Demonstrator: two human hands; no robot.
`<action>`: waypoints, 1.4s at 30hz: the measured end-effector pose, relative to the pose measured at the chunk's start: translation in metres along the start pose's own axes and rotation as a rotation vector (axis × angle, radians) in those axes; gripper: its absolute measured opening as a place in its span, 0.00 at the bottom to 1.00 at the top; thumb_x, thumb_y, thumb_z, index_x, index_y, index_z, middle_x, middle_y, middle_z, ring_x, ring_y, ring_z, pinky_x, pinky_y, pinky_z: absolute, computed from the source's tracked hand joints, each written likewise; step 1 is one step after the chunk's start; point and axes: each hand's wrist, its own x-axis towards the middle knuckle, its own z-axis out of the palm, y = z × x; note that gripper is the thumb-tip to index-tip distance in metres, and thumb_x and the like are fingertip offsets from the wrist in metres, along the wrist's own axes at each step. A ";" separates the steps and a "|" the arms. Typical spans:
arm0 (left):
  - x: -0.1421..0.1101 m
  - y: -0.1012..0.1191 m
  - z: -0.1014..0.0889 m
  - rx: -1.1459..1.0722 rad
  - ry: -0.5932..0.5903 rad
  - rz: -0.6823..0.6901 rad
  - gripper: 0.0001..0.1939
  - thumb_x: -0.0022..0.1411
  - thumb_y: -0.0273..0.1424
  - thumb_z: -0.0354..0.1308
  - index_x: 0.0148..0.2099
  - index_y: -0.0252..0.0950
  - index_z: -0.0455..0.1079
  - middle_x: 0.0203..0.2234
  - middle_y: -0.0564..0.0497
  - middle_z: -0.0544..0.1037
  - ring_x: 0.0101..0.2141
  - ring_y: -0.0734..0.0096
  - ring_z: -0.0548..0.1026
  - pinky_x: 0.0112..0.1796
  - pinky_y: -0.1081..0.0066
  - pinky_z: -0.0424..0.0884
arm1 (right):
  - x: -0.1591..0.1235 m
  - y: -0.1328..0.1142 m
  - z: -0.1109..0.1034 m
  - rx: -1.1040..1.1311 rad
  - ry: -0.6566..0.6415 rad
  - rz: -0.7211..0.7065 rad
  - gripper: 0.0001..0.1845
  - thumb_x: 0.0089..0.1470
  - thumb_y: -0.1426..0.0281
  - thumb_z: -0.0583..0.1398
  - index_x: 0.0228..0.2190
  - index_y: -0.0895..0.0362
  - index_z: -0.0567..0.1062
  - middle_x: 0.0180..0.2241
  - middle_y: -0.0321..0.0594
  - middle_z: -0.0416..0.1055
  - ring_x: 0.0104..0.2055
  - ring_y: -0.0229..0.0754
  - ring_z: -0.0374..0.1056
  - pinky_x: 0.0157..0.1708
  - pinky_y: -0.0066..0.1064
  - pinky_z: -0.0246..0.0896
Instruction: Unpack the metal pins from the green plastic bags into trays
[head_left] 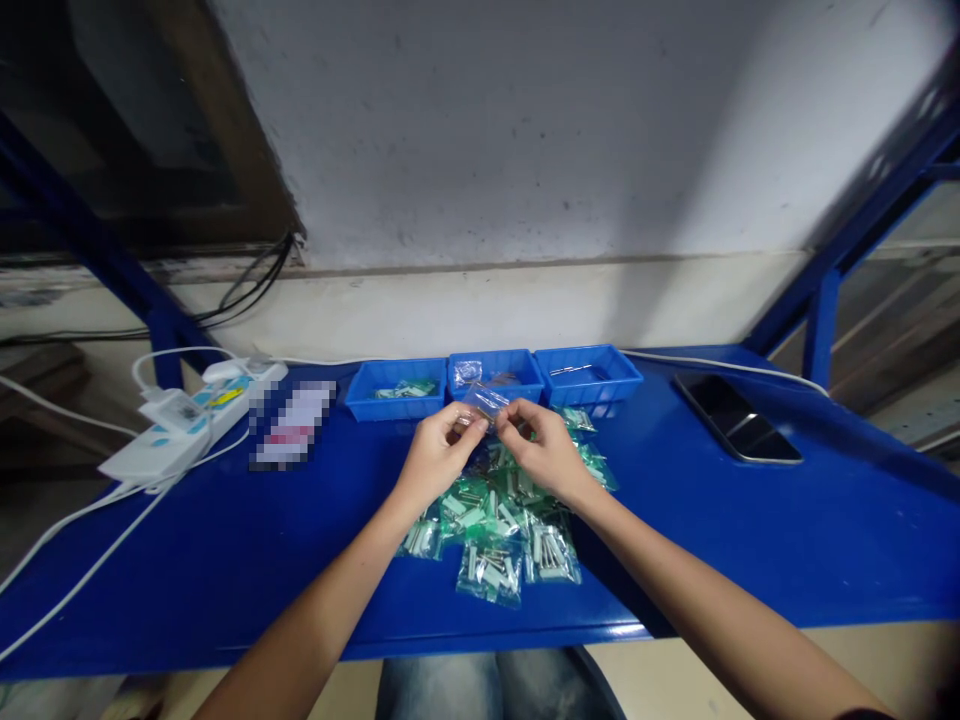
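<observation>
One left hand (439, 450) and one right hand (546, 450) pinched a small clear bag (489, 400) between them, about equally near both; its long axis seemed to run from hand to hand. Filled packets (489, 570) lay beneath the hands, blue trays (396, 408) just beyond.

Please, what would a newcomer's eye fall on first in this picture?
Probably the left hand and right hand, which meet mid-picture at a small clear bag. Below them, many shiny packets lie heaped on the bright blue table. Three blue trays stand in a row behind, and a dark phone lies towards the right.
</observation>
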 end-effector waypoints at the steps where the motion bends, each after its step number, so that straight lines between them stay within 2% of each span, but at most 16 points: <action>1: 0.000 -0.001 0.001 0.000 -0.001 -0.002 0.09 0.57 0.36 0.56 0.34 0.34 0.69 0.26 0.52 0.73 0.28 0.71 0.70 0.31 0.73 0.65 | 0.000 0.000 -0.001 -0.046 0.012 -0.036 0.07 0.50 0.68 0.54 0.24 0.57 0.67 0.22 0.34 0.65 0.25 0.35 0.59 0.26 0.27 0.54; 4: -0.001 -0.002 0.001 -0.023 0.008 -0.003 0.09 0.58 0.36 0.56 0.35 0.34 0.69 0.27 0.51 0.74 0.29 0.71 0.71 0.32 0.73 0.65 | -0.001 -0.001 -0.002 -0.107 0.035 -0.077 0.05 0.50 0.69 0.54 0.25 0.56 0.68 0.24 0.35 0.67 0.26 0.36 0.61 0.28 0.28 0.55; 9: 0.000 0.000 -0.001 -0.039 -0.003 -0.006 0.09 0.58 0.35 0.56 0.35 0.34 0.69 0.27 0.51 0.73 0.30 0.71 0.71 0.33 0.73 0.66 | -0.003 -0.004 -0.002 -0.022 0.012 -0.044 0.07 0.52 0.65 0.56 0.30 0.56 0.69 0.25 0.36 0.67 0.27 0.36 0.62 0.25 0.28 0.55; 13: 0.000 -0.002 -0.001 -0.041 -0.015 -0.056 0.10 0.56 0.36 0.58 0.36 0.34 0.70 0.28 0.50 0.75 0.30 0.70 0.72 0.32 0.73 0.66 | -0.002 -0.002 -0.001 0.041 0.013 -0.043 0.07 0.53 0.66 0.54 0.30 0.56 0.69 0.26 0.36 0.67 0.26 0.35 0.62 0.25 0.28 0.55; 16: 0.002 -0.004 -0.002 -0.058 0.062 -0.174 0.14 0.56 0.41 0.58 0.33 0.34 0.70 0.25 0.50 0.74 0.27 0.73 0.71 0.29 0.74 0.65 | -0.002 -0.001 -0.002 -0.044 0.058 -0.097 0.06 0.54 0.67 0.54 0.30 0.56 0.69 0.25 0.36 0.67 0.25 0.35 0.61 0.25 0.28 0.55; 18: 0.003 -0.002 -0.004 -0.150 0.089 -0.293 0.20 0.57 0.46 0.54 0.31 0.32 0.71 0.23 0.49 0.73 0.24 0.74 0.69 0.25 0.74 0.64 | -0.002 0.000 -0.003 -0.131 0.089 -0.162 0.05 0.54 0.69 0.54 0.30 0.55 0.69 0.26 0.37 0.67 0.27 0.36 0.61 0.27 0.29 0.56; 21: 0.003 0.003 -0.006 -0.310 0.024 -0.376 0.23 0.59 0.48 0.50 0.33 0.32 0.71 0.25 0.47 0.74 0.24 0.74 0.70 0.24 0.75 0.63 | -0.003 0.001 -0.003 -0.206 0.083 -0.262 0.07 0.53 0.73 0.53 0.31 0.54 0.71 0.29 0.39 0.66 0.31 0.38 0.63 0.32 0.31 0.59; 23: 0.003 0.003 -0.007 -0.299 -0.023 -0.327 0.17 0.57 0.44 0.55 0.35 0.33 0.71 0.27 0.48 0.75 0.25 0.74 0.70 0.26 0.76 0.64 | -0.004 0.002 -0.003 -0.213 0.054 -0.314 0.12 0.51 0.77 0.51 0.34 0.55 0.72 0.33 0.40 0.65 0.34 0.39 0.64 0.34 0.32 0.60; 26: 0.002 0.000 -0.007 -0.109 0.043 -0.168 0.09 0.56 0.35 0.58 0.38 0.35 0.70 0.30 0.50 0.75 0.30 0.72 0.72 0.29 0.75 0.66 | -0.003 0.003 -0.003 -0.192 0.036 -0.279 0.17 0.47 0.79 0.50 0.34 0.55 0.75 0.38 0.43 0.64 0.39 0.42 0.64 0.37 0.35 0.60; 29: 0.000 -0.001 -0.006 0.156 0.126 0.051 0.06 0.57 0.29 0.56 0.39 0.37 0.71 0.35 0.49 0.75 0.36 0.67 0.73 0.33 0.72 0.68 | -0.002 0.000 -0.004 -0.058 -0.015 -0.045 0.11 0.51 0.73 0.52 0.31 0.56 0.75 0.33 0.41 0.67 0.34 0.41 0.64 0.35 0.34 0.60; 31: -0.003 0.002 -0.005 0.295 0.132 0.208 0.07 0.58 0.26 0.53 0.36 0.38 0.73 0.37 0.49 0.73 0.40 0.66 0.72 0.38 0.69 0.68 | -0.001 -0.003 -0.004 0.117 -0.068 0.119 0.12 0.54 0.65 0.53 0.27 0.57 0.74 0.26 0.38 0.67 0.29 0.38 0.63 0.31 0.32 0.59; 33: -0.006 0.005 -0.004 0.366 0.122 0.321 0.10 0.58 0.23 0.51 0.33 0.38 0.74 0.41 0.48 0.71 0.42 0.66 0.70 0.43 0.66 0.67 | -0.001 -0.007 -0.003 0.275 -0.089 0.220 0.14 0.54 0.61 0.54 0.26 0.57 0.72 0.23 0.36 0.66 0.27 0.36 0.62 0.29 0.30 0.58; 35: -0.007 0.006 -0.003 0.368 0.111 0.365 0.13 0.59 0.21 0.49 0.32 0.38 0.74 0.42 0.48 0.69 0.41 0.68 0.70 0.45 0.65 0.67 | -0.002 -0.009 -0.002 0.350 -0.091 0.269 0.11 0.52 0.62 0.56 0.26 0.57 0.71 0.22 0.35 0.66 0.25 0.35 0.61 0.27 0.30 0.57; 38: -0.008 0.005 -0.001 0.328 0.101 0.360 0.14 0.60 0.21 0.48 0.34 0.38 0.74 0.40 0.49 0.69 0.40 0.70 0.71 0.44 0.66 0.67 | -0.001 -0.010 -0.004 0.349 -0.073 0.281 0.08 0.50 0.64 0.58 0.27 0.57 0.70 0.21 0.35 0.66 0.23 0.34 0.61 0.25 0.29 0.56; 40: -0.007 0.004 -0.001 0.288 0.121 0.336 0.12 0.62 0.23 0.48 0.40 0.39 0.72 0.39 0.49 0.70 0.39 0.70 0.71 0.42 0.68 0.68 | 0.001 -0.011 -0.010 0.327 0.018 0.220 0.07 0.50 0.65 0.58 0.27 0.57 0.70 0.22 0.35 0.66 0.23 0.33 0.60 0.23 0.28 0.56; 42: -0.005 0.002 -0.003 0.255 0.148 0.290 0.12 0.63 0.25 0.49 0.46 0.39 0.69 0.39 0.49 0.72 0.37 0.71 0.72 0.38 0.70 0.69 | 0.005 -0.012 -0.019 0.289 0.216 0.086 0.07 0.50 0.66 0.59 0.29 0.57 0.69 0.23 0.35 0.66 0.23 0.33 0.61 0.22 0.27 0.56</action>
